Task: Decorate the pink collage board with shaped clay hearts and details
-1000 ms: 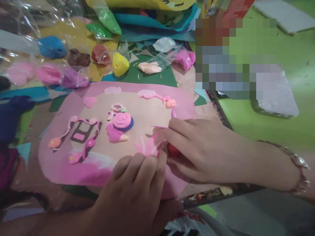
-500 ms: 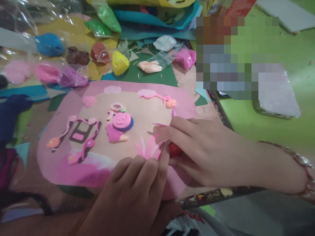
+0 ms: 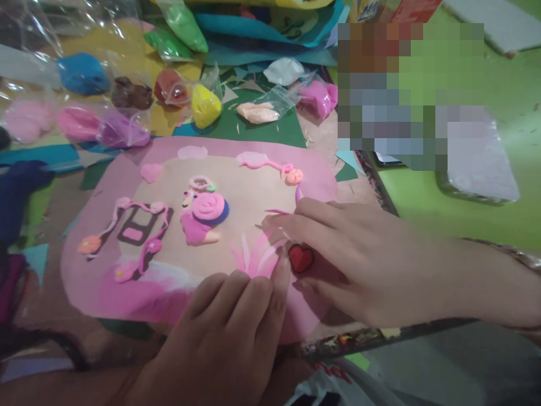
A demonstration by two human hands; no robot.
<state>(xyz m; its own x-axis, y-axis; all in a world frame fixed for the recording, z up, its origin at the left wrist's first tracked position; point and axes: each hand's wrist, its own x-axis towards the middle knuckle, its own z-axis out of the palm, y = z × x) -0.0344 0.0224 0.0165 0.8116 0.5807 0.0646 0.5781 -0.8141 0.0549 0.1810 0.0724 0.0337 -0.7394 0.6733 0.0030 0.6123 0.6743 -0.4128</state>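
Note:
A pink clay picture board [image 3: 127,293] lies in front of me, with a clay house [image 3: 135,231], a snail-like figure [image 3: 205,217] and pink petals [image 3: 253,256] on it. My left hand [image 3: 236,327] rests at the board's near edge, fingers curled, its index fingertip pressing beside the petals. My right hand [image 3: 363,259] reaches in from the right and lies flat on the board with its fingers stretched out. A red clay heart [image 3: 301,258] with a dark outline sits on the board between that hand's thumb and forefinger, close to my left fingertip.
Bags of coloured clay lie behind the board: blue [image 3: 82,73], brown [image 3: 132,93], yellow [image 3: 205,105], green [image 3: 181,25], pink [image 3: 319,98], peach [image 3: 257,113]. Coloured paper scraps lie around them. The green table [image 3: 465,214] extends right, with a plastic bag [image 3: 482,163] on it.
My right hand's fingers have shifted up and back, so the red heart that was mostly hidden under them now shows whole. My left fingertip has stayed by the petals.

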